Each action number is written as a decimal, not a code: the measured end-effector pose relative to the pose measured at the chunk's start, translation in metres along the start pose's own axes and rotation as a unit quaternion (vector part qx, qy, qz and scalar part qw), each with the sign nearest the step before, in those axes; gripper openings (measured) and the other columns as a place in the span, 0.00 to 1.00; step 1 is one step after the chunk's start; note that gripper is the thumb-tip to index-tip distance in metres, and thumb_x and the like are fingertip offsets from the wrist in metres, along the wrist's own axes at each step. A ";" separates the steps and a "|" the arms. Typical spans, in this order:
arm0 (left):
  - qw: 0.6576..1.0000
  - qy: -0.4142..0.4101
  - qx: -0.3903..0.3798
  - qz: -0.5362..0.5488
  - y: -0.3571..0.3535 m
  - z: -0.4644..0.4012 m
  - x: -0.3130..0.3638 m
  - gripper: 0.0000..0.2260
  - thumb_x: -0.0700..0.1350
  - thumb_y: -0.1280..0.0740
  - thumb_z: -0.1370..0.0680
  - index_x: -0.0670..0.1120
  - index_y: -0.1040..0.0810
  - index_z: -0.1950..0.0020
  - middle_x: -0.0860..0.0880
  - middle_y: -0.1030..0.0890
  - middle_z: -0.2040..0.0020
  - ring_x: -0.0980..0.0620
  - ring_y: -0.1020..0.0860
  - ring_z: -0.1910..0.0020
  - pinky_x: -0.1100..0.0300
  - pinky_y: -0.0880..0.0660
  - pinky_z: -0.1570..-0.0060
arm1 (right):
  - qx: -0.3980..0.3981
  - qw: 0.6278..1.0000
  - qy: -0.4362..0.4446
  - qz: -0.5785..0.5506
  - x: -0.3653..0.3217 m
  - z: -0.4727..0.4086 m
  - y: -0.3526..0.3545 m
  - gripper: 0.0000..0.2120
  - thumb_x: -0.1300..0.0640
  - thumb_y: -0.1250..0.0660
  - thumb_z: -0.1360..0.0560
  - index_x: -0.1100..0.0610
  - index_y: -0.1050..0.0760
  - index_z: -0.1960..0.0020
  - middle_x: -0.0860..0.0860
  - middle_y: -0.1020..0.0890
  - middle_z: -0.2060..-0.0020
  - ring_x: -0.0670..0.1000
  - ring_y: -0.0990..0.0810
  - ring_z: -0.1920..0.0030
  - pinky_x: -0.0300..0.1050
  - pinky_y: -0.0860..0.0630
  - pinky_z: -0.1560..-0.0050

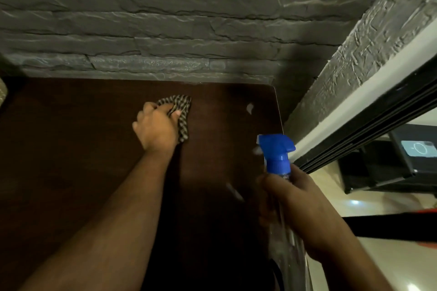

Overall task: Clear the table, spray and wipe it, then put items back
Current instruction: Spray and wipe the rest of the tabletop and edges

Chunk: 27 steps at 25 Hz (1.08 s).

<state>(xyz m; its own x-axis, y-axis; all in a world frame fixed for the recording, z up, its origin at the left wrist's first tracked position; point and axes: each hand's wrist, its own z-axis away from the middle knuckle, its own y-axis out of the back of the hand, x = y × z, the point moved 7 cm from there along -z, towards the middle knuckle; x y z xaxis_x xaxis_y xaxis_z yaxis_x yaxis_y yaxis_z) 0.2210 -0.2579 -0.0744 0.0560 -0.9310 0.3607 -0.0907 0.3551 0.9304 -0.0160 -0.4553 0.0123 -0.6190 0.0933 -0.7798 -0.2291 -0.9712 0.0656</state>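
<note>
Stone-effect wall (165,30) runs across 12 o'clock; a second textured wall face with a dark-framed opening sits at 2 to 3 o'clock.

Dark brown wooden table (71,149) fills the centre and 9 o'clock, butted against the wall. No objects on the visible top apart from the cloth; likely cleared for wiping.

Left hand (157,129), centre, fingers curled around a bunched striped cloth (181,111), pressing it to the top; reads as the wiping stage.

Right hand (300,210) at 5 o'clock grips the neck of a clear spray bottle (275,149), blue nozzle facing the table, probably kept ready for respraying.

Pale smear (250,108) at 1 o'clock, unwiped.
</note>
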 end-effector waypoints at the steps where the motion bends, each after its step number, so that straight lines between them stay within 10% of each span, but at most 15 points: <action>1: 1.000 -0.005 0.000 0.003 -0.005 -0.004 0.011 0.15 0.56 0.36 0.22 0.55 0.22 0.37 0.44 0.27 0.38 0.41 0.28 0.40 0.46 0.34 0.41 | 0.011 1.000 0.006 0.009 -0.009 -0.007 0.002 0.14 0.57 0.32 0.29 0.50 0.28 0.45 0.66 0.18 0.59 0.57 0.21 0.66 0.51 0.21 0.62; 27: 0.996 -0.085 -0.040 0.002 -0.029 -0.040 0.085 0.15 0.57 0.38 0.22 0.55 0.22 0.38 0.47 0.27 0.40 0.44 0.29 0.42 0.49 0.34 0.44 | 0.129 0.991 0.018 -0.032 -0.054 -0.032 0.035 0.04 0.64 0.36 0.26 0.56 0.27 0.57 0.74 0.24 0.60 0.62 0.24 0.65 0.54 0.25 0.62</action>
<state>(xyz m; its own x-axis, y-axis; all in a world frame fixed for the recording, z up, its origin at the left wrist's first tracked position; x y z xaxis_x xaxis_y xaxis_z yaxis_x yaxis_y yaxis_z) 0.2681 -0.3440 -0.0680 -0.1140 -0.9277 0.3555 -0.0103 0.3589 0.9333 0.0329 -0.5017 0.0369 -0.5706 0.1406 -0.8091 -0.4551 -0.8742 0.1690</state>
